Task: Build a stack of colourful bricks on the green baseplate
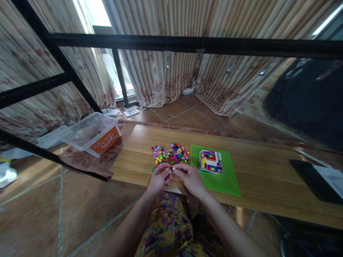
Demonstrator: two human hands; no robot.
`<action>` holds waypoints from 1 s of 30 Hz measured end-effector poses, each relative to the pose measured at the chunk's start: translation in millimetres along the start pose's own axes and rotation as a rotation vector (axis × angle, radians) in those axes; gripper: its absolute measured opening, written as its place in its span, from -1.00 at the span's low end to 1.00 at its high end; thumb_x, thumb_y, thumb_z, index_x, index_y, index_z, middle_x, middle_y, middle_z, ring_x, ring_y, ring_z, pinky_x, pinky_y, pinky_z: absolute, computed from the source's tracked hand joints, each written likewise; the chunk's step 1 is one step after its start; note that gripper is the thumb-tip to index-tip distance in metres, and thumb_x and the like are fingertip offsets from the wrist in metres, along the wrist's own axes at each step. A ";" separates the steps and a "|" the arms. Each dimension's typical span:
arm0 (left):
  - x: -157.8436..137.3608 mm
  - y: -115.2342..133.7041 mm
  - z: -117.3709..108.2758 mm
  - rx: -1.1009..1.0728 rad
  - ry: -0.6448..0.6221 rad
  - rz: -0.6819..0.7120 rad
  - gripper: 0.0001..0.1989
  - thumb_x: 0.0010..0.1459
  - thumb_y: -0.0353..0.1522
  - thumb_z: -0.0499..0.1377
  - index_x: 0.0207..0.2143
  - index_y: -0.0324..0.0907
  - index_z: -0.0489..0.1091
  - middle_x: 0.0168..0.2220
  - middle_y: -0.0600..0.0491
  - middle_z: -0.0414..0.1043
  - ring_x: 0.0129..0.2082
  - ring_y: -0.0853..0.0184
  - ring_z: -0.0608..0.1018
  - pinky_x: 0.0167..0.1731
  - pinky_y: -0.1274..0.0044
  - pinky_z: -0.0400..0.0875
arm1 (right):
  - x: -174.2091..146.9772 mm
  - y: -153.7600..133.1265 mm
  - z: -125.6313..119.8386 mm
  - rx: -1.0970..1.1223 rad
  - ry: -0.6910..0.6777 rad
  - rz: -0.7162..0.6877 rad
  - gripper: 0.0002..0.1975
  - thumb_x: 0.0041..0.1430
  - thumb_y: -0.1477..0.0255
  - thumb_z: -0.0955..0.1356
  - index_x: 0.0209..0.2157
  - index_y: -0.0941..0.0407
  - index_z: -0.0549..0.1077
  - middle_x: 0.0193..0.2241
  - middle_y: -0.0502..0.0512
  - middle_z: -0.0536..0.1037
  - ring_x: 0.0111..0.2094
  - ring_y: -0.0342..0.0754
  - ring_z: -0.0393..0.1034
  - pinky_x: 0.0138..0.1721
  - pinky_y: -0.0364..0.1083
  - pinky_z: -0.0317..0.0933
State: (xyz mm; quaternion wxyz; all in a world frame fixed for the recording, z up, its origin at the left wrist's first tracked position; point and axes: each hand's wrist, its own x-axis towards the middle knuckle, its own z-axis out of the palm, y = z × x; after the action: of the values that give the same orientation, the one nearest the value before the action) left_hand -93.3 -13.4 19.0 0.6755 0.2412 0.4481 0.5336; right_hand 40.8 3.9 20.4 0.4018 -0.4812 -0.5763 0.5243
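My left hand [161, 175] and my right hand [189, 177] meet above the near edge of the wooden table, fingertips almost touching. A tiny white toy brick [173, 169] shows at the pinched fingers of my right hand. My left hand is also closed in a pinch; what sits in it is too small to make out. Just beyond lie two loose heaps of small coloured bricks, a left heap [160, 154] and a right heap [178, 152]. Right of my hands, a multicoloured brick block [210, 161] with white parts stands on a green baseplate [223, 184].
A clear plastic box [80, 134] with an orange label stands left of the wooden table [257, 171]. A black flat object [308, 178] and white paper [329, 177] lie at the right end. A black metal bar [171, 43] crosses ahead, before striped curtains [150, 71].
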 end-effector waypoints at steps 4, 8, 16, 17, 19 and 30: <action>2.4 -5.2 0.1 0.073 0.028 0.077 -0.67 -0.06 -0.17 0.30 -0.38 -0.19 0.31 -0.67 0.23 0.27 -0.76 0.58 0.15 -0.72 0.67 0.01 | 6.0 -2.4 -5.7 -0.170 0.098 -0.038 -0.82 0.12 0.32 0.36 -0.30 0.05 0.58 -0.33 0.02 0.64 -0.31 -0.05 0.49 -0.19 -0.07 0.31; 2.9 -16.3 -1.0 0.294 0.075 0.178 -0.69 0.05 -0.12 0.22 -0.38 -0.17 0.29 -0.66 0.22 0.29 -0.78 0.54 0.21 -0.75 0.64 0.07 | 18.8 -11.9 -13.9 -0.536 0.137 -0.141 -0.82 0.21 0.40 0.31 -0.27 0.05 0.58 -0.28 0.06 0.62 -0.28 -0.05 0.47 -0.18 -0.08 0.27; 3.1 -17.4 -2.8 0.490 0.177 0.213 -0.70 0.14 -0.12 0.16 -0.25 -0.15 0.26 -0.61 0.21 0.34 -0.71 0.43 0.39 -0.69 0.60 0.31 | 32.3 -17.6 -8.3 -0.965 0.038 -0.180 -0.78 0.31 0.44 0.26 -0.18 0.05 0.55 -0.21 0.08 0.55 -0.19 -0.04 0.42 -0.17 -0.11 0.20; 4.2 -17.8 -3.7 0.480 0.191 0.208 -0.69 0.15 -0.11 0.15 -0.24 -0.15 0.26 -0.60 0.21 0.35 -0.70 0.42 0.42 -0.69 0.59 0.32 | 34.6 -18.1 -5.5 -0.984 0.030 -0.196 -0.77 0.32 0.43 0.25 -0.17 0.05 0.55 -0.21 0.09 0.54 -0.20 -0.05 0.41 -0.17 -0.11 0.20; 5.7 -19.2 -6.5 0.464 0.195 0.197 -0.67 0.18 -0.07 0.11 -0.22 -0.14 0.24 -0.58 0.18 0.37 -0.69 0.40 0.45 -0.68 0.58 0.33 | 41.2 -19.1 0.6 -1.011 0.007 -0.245 -0.76 0.33 0.44 0.24 -0.17 0.06 0.55 -0.19 0.10 0.53 -0.16 -0.04 0.38 -0.13 -0.11 0.19; -5.2 -18.6 -16.3 0.490 -0.062 0.308 -0.83 0.25 -0.23 0.07 -0.26 -0.14 0.24 -0.52 0.19 0.28 -0.59 0.44 0.42 -0.56 0.59 0.33 | 66.1 -15.1 13.2 -1.152 -0.129 -0.261 -0.77 0.23 0.53 0.28 -0.22 0.08 0.57 -0.12 0.16 0.49 -0.05 0.05 0.28 0.01 -0.01 0.12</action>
State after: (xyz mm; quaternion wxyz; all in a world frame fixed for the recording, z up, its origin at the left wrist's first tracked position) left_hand -98.2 -26.7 -2.0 0.5214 0.4784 0.5009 0.4984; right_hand 11.9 65.7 31.0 0.1013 -0.5142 -0.8456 0.1015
